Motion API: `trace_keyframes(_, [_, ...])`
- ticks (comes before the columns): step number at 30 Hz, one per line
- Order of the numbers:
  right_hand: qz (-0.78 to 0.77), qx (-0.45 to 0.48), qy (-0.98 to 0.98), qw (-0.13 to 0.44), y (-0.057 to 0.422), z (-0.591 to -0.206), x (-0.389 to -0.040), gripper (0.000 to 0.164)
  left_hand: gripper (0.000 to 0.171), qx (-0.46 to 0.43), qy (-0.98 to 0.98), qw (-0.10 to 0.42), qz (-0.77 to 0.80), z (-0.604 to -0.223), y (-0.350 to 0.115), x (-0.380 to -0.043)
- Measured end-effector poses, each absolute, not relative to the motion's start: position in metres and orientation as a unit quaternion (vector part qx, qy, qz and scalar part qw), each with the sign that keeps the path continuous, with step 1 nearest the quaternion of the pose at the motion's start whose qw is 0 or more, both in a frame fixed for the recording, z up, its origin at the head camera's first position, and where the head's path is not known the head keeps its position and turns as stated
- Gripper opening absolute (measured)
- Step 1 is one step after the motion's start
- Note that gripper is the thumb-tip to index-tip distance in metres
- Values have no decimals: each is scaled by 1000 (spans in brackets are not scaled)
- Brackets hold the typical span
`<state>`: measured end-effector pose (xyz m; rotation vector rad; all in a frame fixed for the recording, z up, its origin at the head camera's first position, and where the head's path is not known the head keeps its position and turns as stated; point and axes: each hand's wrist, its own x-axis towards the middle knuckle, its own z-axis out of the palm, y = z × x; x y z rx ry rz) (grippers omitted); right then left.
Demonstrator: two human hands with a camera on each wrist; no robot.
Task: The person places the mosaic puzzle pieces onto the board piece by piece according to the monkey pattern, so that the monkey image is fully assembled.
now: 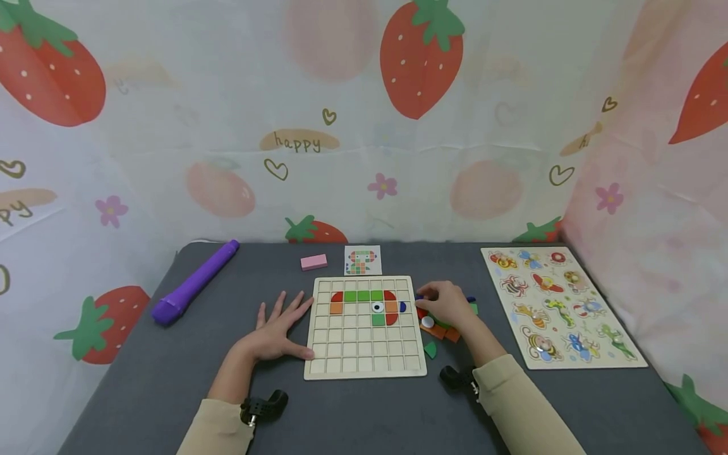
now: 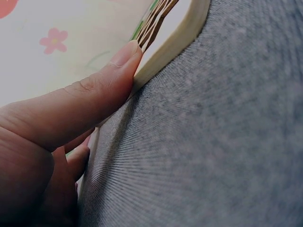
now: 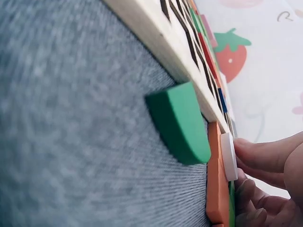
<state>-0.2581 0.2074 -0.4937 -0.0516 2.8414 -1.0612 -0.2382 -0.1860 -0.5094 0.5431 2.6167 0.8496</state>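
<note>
My left hand (image 1: 274,335) lies with fingers spread at the left edge of a pale wooden grid board (image 1: 364,374). Its thumb (image 2: 106,78) presses that edge in the left wrist view. On the board sit red, green, orange and blue pieces, plus an eye piece (image 1: 378,307). Just past the right edge, my right hand (image 1: 446,302) reaches into a heap of loose pieces, fingers bent, a bit of blue at the fingertips; whether they pinch it I cannot tell. A white round piece (image 3: 229,156) lies on orange pieces (image 3: 217,189) there. A green piece (image 3: 180,124) lies nearer me.
A pattern card (image 1: 363,270) and a pink block (image 1: 314,262) lie behind the board. To the left is a purple marker-shaped stick (image 1: 196,282). A board of insect pictures (image 1: 560,306) lies at right. Strawberry-print cloth (image 1: 421,189) hangs behind the grey table.
</note>
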Motion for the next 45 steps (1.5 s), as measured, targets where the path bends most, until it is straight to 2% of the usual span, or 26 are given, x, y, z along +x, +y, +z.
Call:
trace_keyframes(12, [-361,1,931,63,210,-494,-261,12,119,191,919,163,303,-509,-187,-237])
trace_keyframes(24, [-386,-3,921,44,204,-481,-261,12,118,188,919,165,304,-507,-188,-235])
trace_keyframes(33, [-403,-48,913,32,185,-471,-260,12,117,188,918,168,307,-508,-186,-234])
trace_keyframes(40, [-419,-67,905,39,172,-464,-259,19,118,188,917,170,308,-510,-187,-237])
trace_keyframes(45, [-433,-77,896,53,159,-463,-259,14,119,189,920,170,299,-511,-188,-239])
